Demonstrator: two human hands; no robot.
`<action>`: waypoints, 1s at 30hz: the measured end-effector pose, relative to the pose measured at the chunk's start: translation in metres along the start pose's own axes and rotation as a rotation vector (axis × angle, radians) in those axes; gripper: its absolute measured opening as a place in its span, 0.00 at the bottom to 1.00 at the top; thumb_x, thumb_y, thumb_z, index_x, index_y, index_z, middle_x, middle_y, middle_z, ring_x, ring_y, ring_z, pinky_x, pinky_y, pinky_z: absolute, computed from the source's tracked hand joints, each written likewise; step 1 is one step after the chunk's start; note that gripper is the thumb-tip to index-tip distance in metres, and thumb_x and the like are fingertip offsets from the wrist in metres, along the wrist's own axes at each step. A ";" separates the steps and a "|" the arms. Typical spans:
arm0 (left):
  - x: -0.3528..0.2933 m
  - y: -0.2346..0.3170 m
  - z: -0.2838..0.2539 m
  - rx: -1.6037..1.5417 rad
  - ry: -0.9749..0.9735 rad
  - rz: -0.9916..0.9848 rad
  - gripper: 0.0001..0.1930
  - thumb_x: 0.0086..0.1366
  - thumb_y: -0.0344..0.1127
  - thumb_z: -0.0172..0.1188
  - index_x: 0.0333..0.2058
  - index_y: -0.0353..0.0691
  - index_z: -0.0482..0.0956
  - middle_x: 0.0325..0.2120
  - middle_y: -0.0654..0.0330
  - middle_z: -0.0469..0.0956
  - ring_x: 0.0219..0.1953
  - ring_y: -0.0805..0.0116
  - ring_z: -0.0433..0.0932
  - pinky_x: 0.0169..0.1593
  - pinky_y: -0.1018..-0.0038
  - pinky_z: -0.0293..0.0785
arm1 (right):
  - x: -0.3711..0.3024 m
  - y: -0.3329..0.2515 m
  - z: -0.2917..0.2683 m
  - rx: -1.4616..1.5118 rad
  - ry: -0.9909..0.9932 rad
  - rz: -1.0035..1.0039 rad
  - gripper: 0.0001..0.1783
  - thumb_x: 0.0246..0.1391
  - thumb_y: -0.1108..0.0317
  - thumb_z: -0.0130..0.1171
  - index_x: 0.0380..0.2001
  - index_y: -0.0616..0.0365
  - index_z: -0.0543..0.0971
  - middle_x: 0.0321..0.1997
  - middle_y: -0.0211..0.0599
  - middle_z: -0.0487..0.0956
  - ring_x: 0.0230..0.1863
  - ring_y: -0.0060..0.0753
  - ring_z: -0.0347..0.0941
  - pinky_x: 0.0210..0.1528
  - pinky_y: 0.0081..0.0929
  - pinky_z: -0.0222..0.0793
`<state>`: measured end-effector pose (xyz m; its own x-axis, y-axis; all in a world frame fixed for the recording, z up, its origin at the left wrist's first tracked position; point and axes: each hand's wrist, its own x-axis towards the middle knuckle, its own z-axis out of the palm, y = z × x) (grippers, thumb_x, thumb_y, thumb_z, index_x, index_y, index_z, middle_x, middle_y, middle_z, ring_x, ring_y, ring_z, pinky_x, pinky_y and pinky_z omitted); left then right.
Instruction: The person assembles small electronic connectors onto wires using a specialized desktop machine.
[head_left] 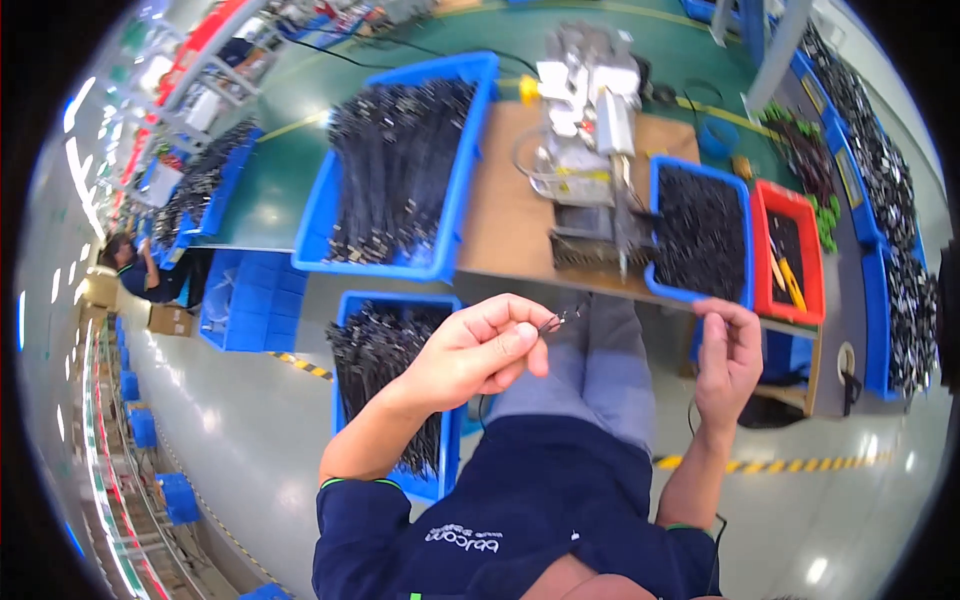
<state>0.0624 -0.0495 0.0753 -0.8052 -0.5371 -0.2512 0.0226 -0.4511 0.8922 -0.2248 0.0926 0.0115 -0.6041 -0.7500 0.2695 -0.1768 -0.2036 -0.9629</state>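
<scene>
Over my lap, my left hand (490,345) pinches the end of a thin black cable (553,323) between thumb and fingertips. Small shiny tips stick out past the fingers, and a dark strand hangs below the hand. My right hand (728,362) is raised at the front corner of a blue tray (652,225) full of small black parts. Its fingers curl toward the thumb; anything between them is too small to make out. Ahead of both hands, a metal bench machine (597,150) stands on the brown tabletop (500,215).
A large blue bin (470,150) of black cables lies left of the machine. Another blue bin (347,440) of cables stands lower, by my left forearm. A red tray (815,260) with a yellow-handled tool (791,285) sits right. Far left, another person (140,272) works.
</scene>
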 end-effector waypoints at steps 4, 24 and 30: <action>0.012 -0.046 0.019 0.147 -0.035 0.046 0.14 0.82 0.37 0.56 0.58 0.36 0.78 0.37 0.60 0.86 0.27 0.83 0.73 0.31 0.82 0.70 | -0.021 -0.013 0.015 0.319 -0.191 0.040 0.07 0.69 0.81 0.58 0.48 0.64 0.78 0.51 0.44 0.82 0.50 0.23 0.76 0.52 0.22 0.72; 0.044 -0.099 0.049 0.223 0.024 0.019 0.07 0.79 0.33 0.59 0.45 0.34 0.78 0.33 0.62 0.85 0.37 0.79 0.82 0.42 0.79 0.78 | -0.052 0.012 0.017 0.397 -0.256 0.326 0.09 0.71 0.77 0.60 0.51 0.67 0.78 0.49 0.43 0.84 0.48 0.22 0.81 0.52 0.21 0.77; 0.049 -0.102 0.045 0.219 0.009 -0.016 0.07 0.80 0.32 0.59 0.46 0.34 0.78 0.35 0.62 0.84 0.39 0.78 0.81 0.44 0.79 0.77 | -0.047 0.020 0.016 0.269 -0.344 0.299 0.11 0.69 0.77 0.61 0.53 0.68 0.79 0.50 0.39 0.84 0.44 0.17 0.79 0.45 0.16 0.74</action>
<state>-0.0061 0.0019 -0.0111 -0.7991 -0.5380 -0.2682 -0.1199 -0.2946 0.9481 -0.1877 0.1139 -0.0202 -0.2994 -0.9541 0.0071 0.1971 -0.0692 -0.9779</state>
